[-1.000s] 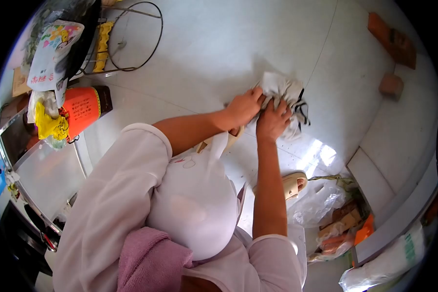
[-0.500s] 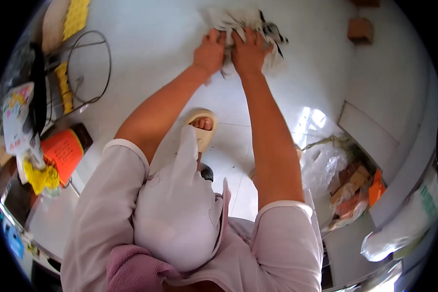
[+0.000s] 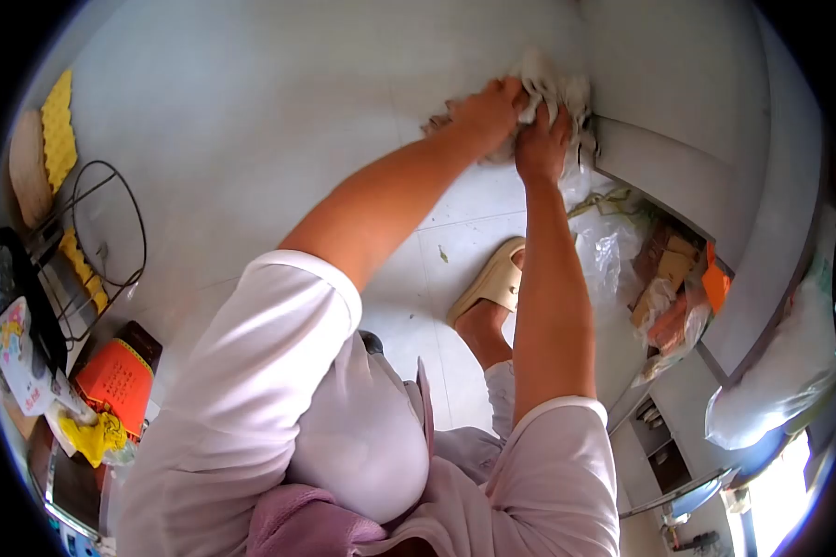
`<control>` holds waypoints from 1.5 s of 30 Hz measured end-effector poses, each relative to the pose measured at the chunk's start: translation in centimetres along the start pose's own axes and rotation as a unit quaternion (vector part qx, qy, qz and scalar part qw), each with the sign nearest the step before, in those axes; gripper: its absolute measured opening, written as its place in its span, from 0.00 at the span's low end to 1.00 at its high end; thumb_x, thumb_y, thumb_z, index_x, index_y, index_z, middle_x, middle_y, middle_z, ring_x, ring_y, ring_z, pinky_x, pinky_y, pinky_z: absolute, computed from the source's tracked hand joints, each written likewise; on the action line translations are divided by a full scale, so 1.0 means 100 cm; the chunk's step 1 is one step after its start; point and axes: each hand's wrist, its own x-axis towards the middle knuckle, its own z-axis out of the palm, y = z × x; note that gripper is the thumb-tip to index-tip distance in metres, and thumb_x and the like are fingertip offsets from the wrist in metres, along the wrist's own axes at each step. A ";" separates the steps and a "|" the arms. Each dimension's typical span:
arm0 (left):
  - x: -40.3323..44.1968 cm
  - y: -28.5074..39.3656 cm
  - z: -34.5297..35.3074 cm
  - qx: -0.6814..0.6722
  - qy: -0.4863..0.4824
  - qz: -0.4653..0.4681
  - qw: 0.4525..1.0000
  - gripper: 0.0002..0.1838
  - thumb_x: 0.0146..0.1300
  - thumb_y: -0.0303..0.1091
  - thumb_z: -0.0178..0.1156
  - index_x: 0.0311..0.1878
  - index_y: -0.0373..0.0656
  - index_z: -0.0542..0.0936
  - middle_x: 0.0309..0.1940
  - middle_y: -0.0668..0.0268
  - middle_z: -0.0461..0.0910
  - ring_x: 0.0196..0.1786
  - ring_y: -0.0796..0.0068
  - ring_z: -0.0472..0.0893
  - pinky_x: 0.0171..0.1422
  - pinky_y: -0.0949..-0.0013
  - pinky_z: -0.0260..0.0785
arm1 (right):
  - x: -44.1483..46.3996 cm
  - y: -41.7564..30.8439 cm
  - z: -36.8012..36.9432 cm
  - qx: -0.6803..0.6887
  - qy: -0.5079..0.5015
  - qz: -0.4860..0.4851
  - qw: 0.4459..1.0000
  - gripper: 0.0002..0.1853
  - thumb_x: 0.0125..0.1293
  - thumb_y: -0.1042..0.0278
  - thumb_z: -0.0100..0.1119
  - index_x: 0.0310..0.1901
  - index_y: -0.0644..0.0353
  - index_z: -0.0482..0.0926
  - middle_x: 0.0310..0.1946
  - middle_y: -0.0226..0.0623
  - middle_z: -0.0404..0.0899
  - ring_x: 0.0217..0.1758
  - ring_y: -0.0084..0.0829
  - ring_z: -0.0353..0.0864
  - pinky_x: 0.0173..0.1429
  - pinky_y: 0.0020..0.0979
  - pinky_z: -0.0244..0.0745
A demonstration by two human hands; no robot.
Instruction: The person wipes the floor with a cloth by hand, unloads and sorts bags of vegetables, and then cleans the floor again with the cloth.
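Observation:
A crumpled off-white cloth (image 3: 550,85) with greyish, darker parts lies bunched on the pale tiled floor, against the base of a light cabinet panel. My left hand (image 3: 494,110) grips its left side, the fingertips partly sunk in the folds. Close beside it, my right hand (image 3: 542,148) presses into the cloth's near edge with bent fingers. Part of the fabric sticks out left, beneath my left wrist. Below my hands, a beige slipper (image 3: 489,280) is on my foot, partly behind my right forearm.
Right of my forearm are a clear plastic bag (image 3: 609,251) and a low opening with cardboard pieces (image 3: 676,265). The cabinet panel (image 3: 678,167) rises at the upper right. On the left stand a black wire rack (image 3: 144,227), yellow foam strips (image 3: 58,135) and a red container (image 3: 119,381).
Both hands have moved right with the cloth, from open floor to the cabinet's base. The view has turned right, and the slippered foot now shows further to the right.

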 end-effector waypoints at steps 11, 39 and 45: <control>-0.116 -0.021 0.102 0.318 -0.043 0.360 0.876 0.19 0.63 0.36 0.58 0.58 0.47 0.78 0.58 0.66 0.73 0.59 0.63 0.77 0.48 0.67 0.82 | -0.188 0.011 -0.009 -0.020 -0.019 0.248 0.968 0.32 0.66 0.65 0.57 0.70 0.64 0.65 0.71 0.67 0.59 0.76 0.62 0.55 0.76 0.57 0.53; 0.035 0.046 0.160 0.100 -0.050 0.238 0.965 0.23 0.63 0.35 0.58 0.61 0.40 0.77 0.63 0.62 0.73 0.64 0.56 0.74 0.58 0.53 0.79 | -0.004 0.060 -0.071 -0.191 0.083 0.081 0.975 0.24 0.70 0.63 0.57 0.67 0.46 0.73 0.66 0.36 0.69 0.67 0.46 0.70 0.68 0.43 0.70; -0.008 0.050 0.128 0.207 -0.030 0.277 0.938 0.23 0.65 0.35 0.56 0.63 0.42 0.76 0.66 0.61 0.72 0.63 0.48 0.73 0.58 0.53 0.80 | -0.037 0.113 -0.032 -0.104 0.000 0.112 0.988 0.30 0.63 0.61 0.64 0.67 0.49 0.72 0.68 0.42 0.71 0.71 0.51 0.67 0.67 0.45 0.72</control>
